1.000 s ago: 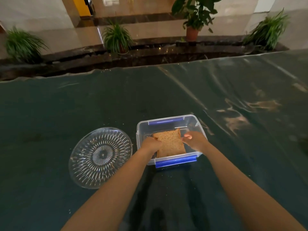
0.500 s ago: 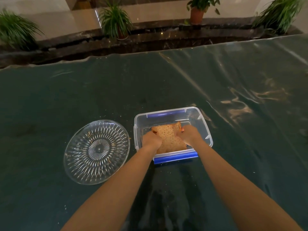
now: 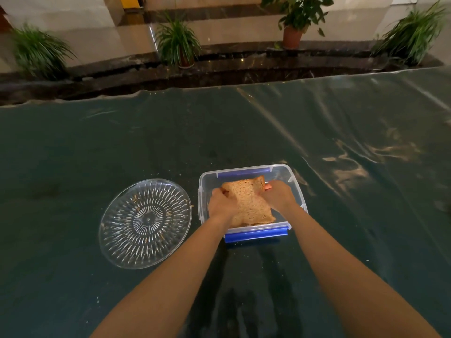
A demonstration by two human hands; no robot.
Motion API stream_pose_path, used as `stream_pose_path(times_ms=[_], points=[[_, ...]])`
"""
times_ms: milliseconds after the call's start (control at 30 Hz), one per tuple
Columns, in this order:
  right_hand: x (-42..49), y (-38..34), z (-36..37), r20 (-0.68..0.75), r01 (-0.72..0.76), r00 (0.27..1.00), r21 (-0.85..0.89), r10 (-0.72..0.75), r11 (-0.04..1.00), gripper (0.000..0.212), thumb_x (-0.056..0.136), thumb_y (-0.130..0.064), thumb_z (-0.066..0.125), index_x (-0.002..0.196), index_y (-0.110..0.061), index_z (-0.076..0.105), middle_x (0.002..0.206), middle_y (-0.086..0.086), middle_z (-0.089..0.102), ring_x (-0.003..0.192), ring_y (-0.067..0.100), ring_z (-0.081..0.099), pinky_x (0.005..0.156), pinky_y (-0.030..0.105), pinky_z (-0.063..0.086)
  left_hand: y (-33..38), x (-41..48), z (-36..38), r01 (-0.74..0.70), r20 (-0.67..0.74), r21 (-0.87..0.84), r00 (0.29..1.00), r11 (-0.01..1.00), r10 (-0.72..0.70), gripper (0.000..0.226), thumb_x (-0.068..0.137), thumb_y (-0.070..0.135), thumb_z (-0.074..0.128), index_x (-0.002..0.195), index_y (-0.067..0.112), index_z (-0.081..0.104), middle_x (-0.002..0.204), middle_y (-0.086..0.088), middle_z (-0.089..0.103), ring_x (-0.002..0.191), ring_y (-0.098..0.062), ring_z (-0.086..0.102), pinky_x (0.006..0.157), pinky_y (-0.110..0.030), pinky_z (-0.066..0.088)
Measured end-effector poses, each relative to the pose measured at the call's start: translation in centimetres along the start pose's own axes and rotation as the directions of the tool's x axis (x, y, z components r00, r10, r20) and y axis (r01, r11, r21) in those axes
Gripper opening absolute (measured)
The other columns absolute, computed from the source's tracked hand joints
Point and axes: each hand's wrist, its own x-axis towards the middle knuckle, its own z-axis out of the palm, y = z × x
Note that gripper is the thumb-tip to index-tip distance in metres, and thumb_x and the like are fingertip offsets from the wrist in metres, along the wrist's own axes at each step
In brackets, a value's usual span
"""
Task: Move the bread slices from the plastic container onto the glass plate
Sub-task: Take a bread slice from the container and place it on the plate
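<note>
Since half a second ago your hands have tipped the top bread slice point(image 3: 246, 203) up at its far edge, inside the plastic container point(image 3: 296, 189). Nearest you, your left hand point(image 3: 220, 207) pinches its 9 o'clock side and your right hand point(image 3: 278, 197) its 3 o'clock side, fingers clenched on the crust. More slices seem to lie beneath. At 9 o'clock of the container, just beside it on the worktop point(image 3: 97, 154), waits the crumb-strewn glass plate point(image 3: 144, 223). Squeeze too hard and the soft slice could tear; snag the container wall and it may drop.
</note>
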Motion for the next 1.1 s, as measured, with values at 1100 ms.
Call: stream_pose_path(times_ms=[1100], points=[[-4.8, -17.2, 17.5, 0.208, 0.023, 0.977, 0.101, -0.043, 0.995, 0.026, 0.085, -0.022, 0.061, 0.098, 0.000, 0.070, 0.104, 0.016, 0.071, 0.097, 0.030, 0.068, 0.086, 0.042, 0.056, -8.4, 5.7, -22.6, -0.006, -0.193, 0.008, 0.981, 1.000, 0.008, 0.043, 0.092, 0.013, 0.052, 0.134, 0.007, 0.056, 0.131, -0.012, 0.064, 0.117, -0.027, 0.060, 0.095, -0.031, 0.047]])
